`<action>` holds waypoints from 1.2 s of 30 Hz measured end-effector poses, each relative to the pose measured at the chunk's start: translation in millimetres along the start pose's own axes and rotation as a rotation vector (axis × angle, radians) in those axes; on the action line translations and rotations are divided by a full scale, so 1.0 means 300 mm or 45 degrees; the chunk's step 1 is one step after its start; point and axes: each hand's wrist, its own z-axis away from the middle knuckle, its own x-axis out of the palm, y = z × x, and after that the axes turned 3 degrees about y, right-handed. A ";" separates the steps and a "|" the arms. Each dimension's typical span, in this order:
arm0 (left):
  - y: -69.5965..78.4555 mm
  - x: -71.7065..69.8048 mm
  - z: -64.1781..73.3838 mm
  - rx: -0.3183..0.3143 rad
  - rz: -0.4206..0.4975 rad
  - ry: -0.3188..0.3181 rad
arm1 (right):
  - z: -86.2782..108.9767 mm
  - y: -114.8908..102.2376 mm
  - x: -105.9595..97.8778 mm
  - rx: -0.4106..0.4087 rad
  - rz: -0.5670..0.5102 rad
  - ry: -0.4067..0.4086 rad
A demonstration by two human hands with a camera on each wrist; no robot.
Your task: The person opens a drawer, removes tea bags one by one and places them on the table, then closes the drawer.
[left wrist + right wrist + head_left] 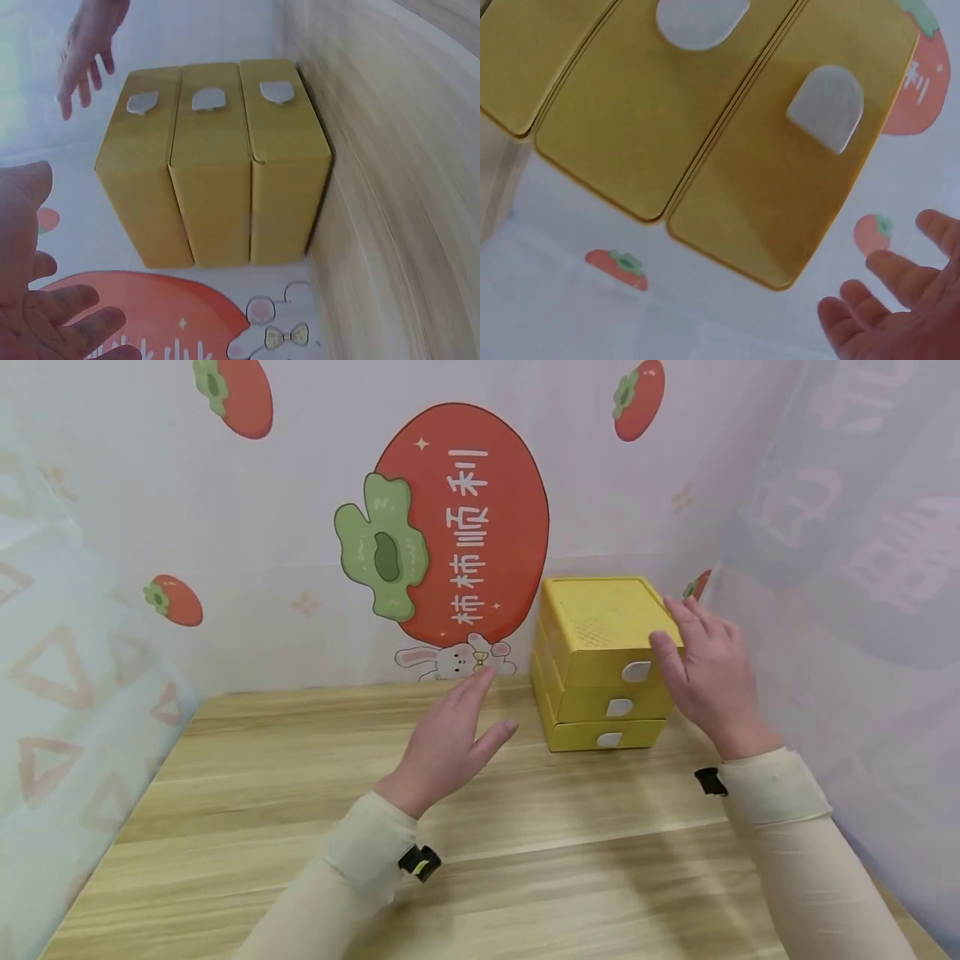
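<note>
A yellow box of stacked drawers point(558, 668) stands at the back right of the wooden table, each drawer front bearing a white rounded tab point(636, 672). My right hand point(712, 672) is held at the box's right front corner, fingers extended and thumb apart, overlapping its edge in the head view. In the right wrist view its fingers point(904, 277) show bare beside the box, gripping nothing. To the left of the box, my left hand point(444, 742) hovers over the table with straight fingers and the thumb spread. Nothing lies in its palm in the left wrist view.
Behind the table point(300, 777) hangs a pale curtain point(292, 527) printed with a large red persimmon point(480, 527) and a white rabbit point(457, 660). Pale patterned sheets point(847, 610) close off both sides. Each wrist carries a small black camera strap piece point(420, 862).
</note>
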 end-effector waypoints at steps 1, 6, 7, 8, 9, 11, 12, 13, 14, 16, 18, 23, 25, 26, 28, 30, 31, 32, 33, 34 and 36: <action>0.008 0.008 -0.015 -0.013 0.043 0.006 | -0.006 0.011 -0.003 0.053 -0.020 -0.027; 0.045 0.049 -0.079 -0.099 0.223 -0.003 | -0.026 0.061 -0.007 0.218 -0.106 -0.144; 0.051 0.057 -0.090 -0.112 0.255 -0.001 | -0.028 0.070 -0.007 0.235 -0.113 -0.165; 0.056 0.065 -0.102 -0.123 0.284 0.000 | -0.030 0.078 -0.006 0.251 -0.124 -0.192; 0.061 0.073 -0.112 -0.133 0.314 0.004 | -0.032 0.086 -0.006 0.267 -0.136 -0.214; 0.068 0.088 -0.130 -0.157 0.367 0.008 | -0.034 0.099 -0.004 0.306 -0.169 -0.264; 0.071 0.096 -0.139 -0.169 0.395 0.009 | -0.035 0.104 -0.004 0.325 -0.186 -0.287; 0.073 0.103 -0.146 -0.179 0.421 0.008 | -0.037 0.109 -0.003 0.346 -0.202 -0.307; 0.076 0.109 -0.153 -0.191 0.444 0.004 | -0.038 0.113 -0.002 0.365 -0.219 -0.326; 0.081 0.122 -0.166 -0.212 0.479 -0.001 | -0.041 0.119 -0.002 0.395 -0.245 -0.352; 0.087 0.135 -0.179 -0.229 0.508 -0.008 | -0.044 0.126 -0.002 0.425 -0.260 -0.373; 0.107 0.163 -0.206 -0.261 0.556 -0.018 | -0.047 0.146 -0.004 0.513 -0.328 -0.403; 0.118 0.175 -0.217 -0.252 0.559 -0.013 | -0.047 0.152 -0.004 0.559 -0.387 -0.407; 0.124 0.181 -0.222 -0.241 0.554 -0.012 | -0.046 0.154 -0.004 0.583 -0.417 -0.409; 0.136 0.194 -0.232 -0.220 0.541 -0.005 | -0.043 0.159 -0.002 0.634 -0.481 -0.424; 0.149 0.204 -0.240 -0.204 0.533 -0.004 | -0.038 0.163 0.001 0.672 -0.534 -0.441; 0.155 0.208 -0.243 -0.203 0.532 -0.006 | -0.035 0.165 0.002 0.691 -0.552 -0.454; 0.160 0.212 -0.245 -0.204 0.534 -0.009 | -0.032 0.167 0.003 0.706 -0.576 -0.467; 0.165 0.215 -0.247 -0.205 0.540 -0.008 | -0.029 0.169 0.005 0.720 -0.594 -0.477; 0.170 0.217 -0.249 -0.205 0.547 -0.008 | -0.026 0.170 0.006 0.728 -0.609 -0.485; 0.178 0.221 -0.252 -0.207 0.565 -0.014 | -0.022 0.173 0.008 0.746 -0.638 -0.504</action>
